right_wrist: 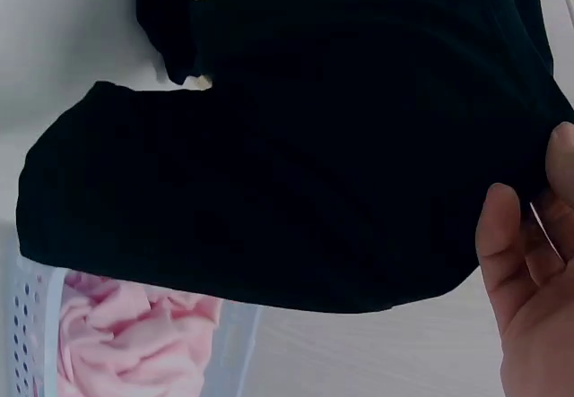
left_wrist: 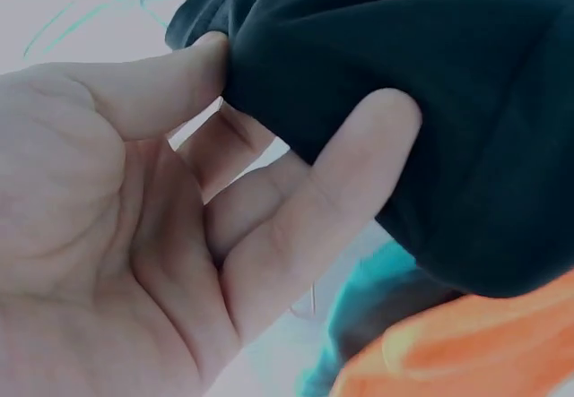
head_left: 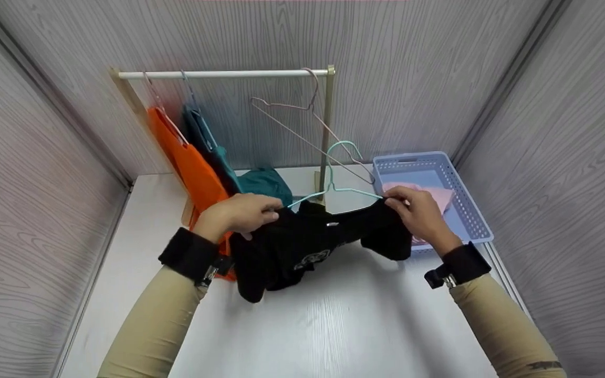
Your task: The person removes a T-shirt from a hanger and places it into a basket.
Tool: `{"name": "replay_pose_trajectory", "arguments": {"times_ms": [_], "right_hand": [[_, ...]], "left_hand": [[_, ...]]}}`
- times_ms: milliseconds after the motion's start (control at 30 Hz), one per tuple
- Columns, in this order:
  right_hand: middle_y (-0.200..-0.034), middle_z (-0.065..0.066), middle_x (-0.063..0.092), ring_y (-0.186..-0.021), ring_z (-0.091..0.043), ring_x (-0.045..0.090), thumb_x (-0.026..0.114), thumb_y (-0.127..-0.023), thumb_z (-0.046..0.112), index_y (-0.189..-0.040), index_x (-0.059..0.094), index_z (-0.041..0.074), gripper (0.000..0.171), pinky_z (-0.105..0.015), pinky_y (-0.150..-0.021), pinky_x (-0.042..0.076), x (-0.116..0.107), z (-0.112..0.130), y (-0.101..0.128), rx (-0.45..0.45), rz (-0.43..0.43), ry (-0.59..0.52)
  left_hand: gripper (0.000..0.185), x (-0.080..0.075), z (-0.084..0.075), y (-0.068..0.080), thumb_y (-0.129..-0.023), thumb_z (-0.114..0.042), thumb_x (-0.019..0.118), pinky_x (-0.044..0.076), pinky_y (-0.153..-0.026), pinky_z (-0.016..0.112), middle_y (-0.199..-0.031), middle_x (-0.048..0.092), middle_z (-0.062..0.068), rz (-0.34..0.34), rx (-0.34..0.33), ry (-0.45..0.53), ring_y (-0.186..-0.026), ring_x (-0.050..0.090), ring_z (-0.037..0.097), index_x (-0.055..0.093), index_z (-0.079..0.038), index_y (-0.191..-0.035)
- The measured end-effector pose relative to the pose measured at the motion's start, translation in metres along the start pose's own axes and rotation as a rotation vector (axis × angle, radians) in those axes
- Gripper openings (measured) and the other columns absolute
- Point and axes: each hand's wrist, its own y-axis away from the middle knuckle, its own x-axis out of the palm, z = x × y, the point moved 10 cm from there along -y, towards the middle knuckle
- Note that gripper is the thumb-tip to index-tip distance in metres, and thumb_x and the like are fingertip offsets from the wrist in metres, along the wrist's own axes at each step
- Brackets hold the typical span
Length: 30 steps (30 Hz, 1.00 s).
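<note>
A black shirt [head_left: 308,244] with a pale print hangs between my two hands above the white table [head_left: 302,325]. A mint wire hanger [head_left: 342,178] is threaded into its neck. My left hand [head_left: 244,212] pinches the shirt's left shoulder; thumb and fingers [left_wrist: 359,155] curl round the dark cloth [left_wrist: 430,92]. My right hand [head_left: 415,210] pinches the right shoulder at the hanger's end, with the black cloth [right_wrist: 296,146] draped in front of its fingers [right_wrist: 516,263].
A small rail [head_left: 218,74] at the back carries an orange garment [head_left: 192,168], a teal garment [head_left: 213,149] and a bare pink wire hanger [head_left: 308,121]. A light blue basket [head_left: 460,205] with pink cloth [right_wrist: 126,334] stands at the right. Grey panels wall three sides.
</note>
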Motion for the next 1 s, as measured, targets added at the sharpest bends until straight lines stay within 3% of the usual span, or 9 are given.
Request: {"name": "replay_pose_trajectory", "arguments": {"times_ms": [167,300,433,567,700,833,1000], "right_hand": [[-0.099,-0.009,0.074,-0.085,-0.013,0.062,0.069,-0.09,0.009,-0.103,0.074,0.004,0.015,-0.019,-0.074,0.049,-0.005,-0.001,0.003,0.012,0.012,-0.024],[-0.101,-0.009,0.075,-0.09,-0.016,0.065,0.069,-0.09,0.01,-0.103,0.075,0.004,0.016,-0.012,-0.076,0.046,-0.007,-0.002,0.003,0.015,-0.004,-0.03],[-0.1,-0.01,0.075,-0.093,-0.021,0.068,0.07,-0.089,0.009,-0.101,0.075,0.003,0.015,-0.023,-0.08,0.051,-0.005,-0.002,0.0,0.021,-0.008,-0.015],[-0.095,-0.009,0.076,-0.091,-0.022,0.068,0.07,-0.089,0.01,-0.096,0.076,0.002,0.012,-0.038,-0.081,0.053,0.001,0.005,-0.006,0.001,0.001,0.0],[-0.089,-0.008,0.075,-0.085,-0.018,0.068,0.069,-0.09,0.01,-0.093,0.076,0.003,0.011,-0.037,-0.079,0.054,0.011,0.013,-0.009,-0.043,0.03,-0.011],[-0.086,-0.006,0.076,-0.08,-0.014,0.067,0.07,-0.088,0.009,-0.092,0.077,0.004,0.009,-0.029,-0.075,0.056,0.019,0.016,-0.009,-0.075,0.062,-0.024],[-0.09,-0.006,0.076,-0.083,-0.019,0.069,0.072,-0.087,0.012,-0.093,0.078,0.007,0.009,-0.038,-0.079,0.054,0.02,0.011,-0.005,-0.084,0.093,0.06]], "left_hand": [[0.038,-0.001,-0.004,-0.008,-0.105,-0.026,0.042,0.061,-0.073,0.033,-0.139,0.053,0.011,-0.036,0.003,-0.05,-0.112,0.061,0.029,0.047,-0.016,-0.141],[0.039,0.0,-0.006,-0.014,-0.104,-0.026,0.046,0.061,-0.074,0.034,-0.139,0.054,0.011,-0.054,-0.006,-0.061,-0.104,0.064,0.027,0.047,-0.016,-0.142],[0.037,-0.009,-0.02,-0.024,-0.101,-0.026,0.052,0.056,-0.09,0.04,-0.134,0.059,0.01,-0.13,0.03,-0.092,-0.107,0.062,0.026,0.053,-0.014,-0.137],[0.034,-0.017,-0.042,-0.034,-0.101,-0.025,0.052,0.047,-0.104,0.043,-0.127,0.065,0.008,-0.245,0.135,-0.089,-0.118,0.06,0.023,0.059,-0.012,-0.131],[0.028,-0.017,-0.055,-0.043,-0.103,-0.029,0.049,0.053,-0.09,0.039,-0.109,0.071,0.006,-0.31,0.228,-0.053,-0.096,0.067,0.021,0.062,-0.013,-0.121],[0.024,-0.014,-0.058,-0.046,-0.104,-0.033,0.045,0.049,-0.072,0.033,-0.082,0.066,0.002,-0.345,0.279,-0.059,-0.07,0.06,0.017,0.06,-0.014,-0.105],[0.025,-0.009,-0.052,-0.043,-0.105,-0.034,0.042,0.041,-0.066,0.031,-0.073,0.05,-0.001,-0.355,0.29,-0.102,-0.068,0.05,0.018,0.054,-0.014,-0.096]]}}
